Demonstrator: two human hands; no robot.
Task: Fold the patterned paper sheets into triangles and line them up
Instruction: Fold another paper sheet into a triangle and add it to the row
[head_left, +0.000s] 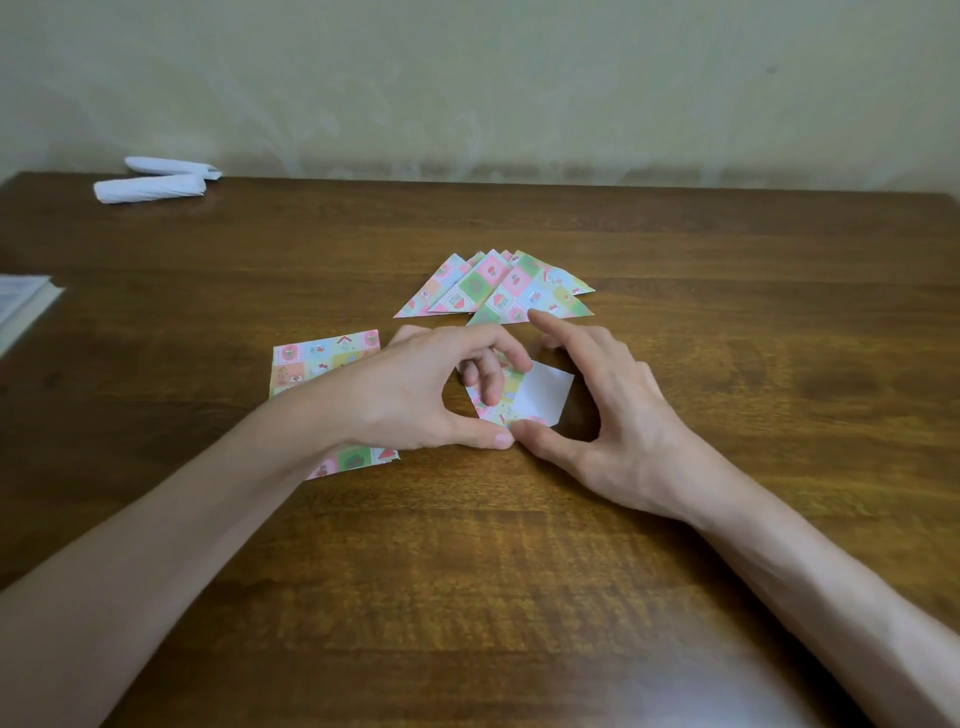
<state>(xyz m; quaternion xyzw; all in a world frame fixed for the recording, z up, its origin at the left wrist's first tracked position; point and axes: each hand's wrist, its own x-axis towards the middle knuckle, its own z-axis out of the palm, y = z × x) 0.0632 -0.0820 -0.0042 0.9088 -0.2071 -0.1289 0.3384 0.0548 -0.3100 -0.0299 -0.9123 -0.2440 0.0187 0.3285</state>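
Left hand (410, 395), pinching a sheet (540, 391), half-covers the stack (322, 358) (triangles (498, 291) beyond).

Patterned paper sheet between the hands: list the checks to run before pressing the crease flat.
1. Grip on the half-folded patterned paper sheet: ok, the left hand and right hand both pinch it.
2. Corners matched: cannot tell, fingers cover them.
3. Fold closed: not ok, the white underside shows.
4. Row of folded patterned triangles: ok, overlapping beyond the hands.
5. Supply of unfolded patterned squares: ok, lying under the left wrist.
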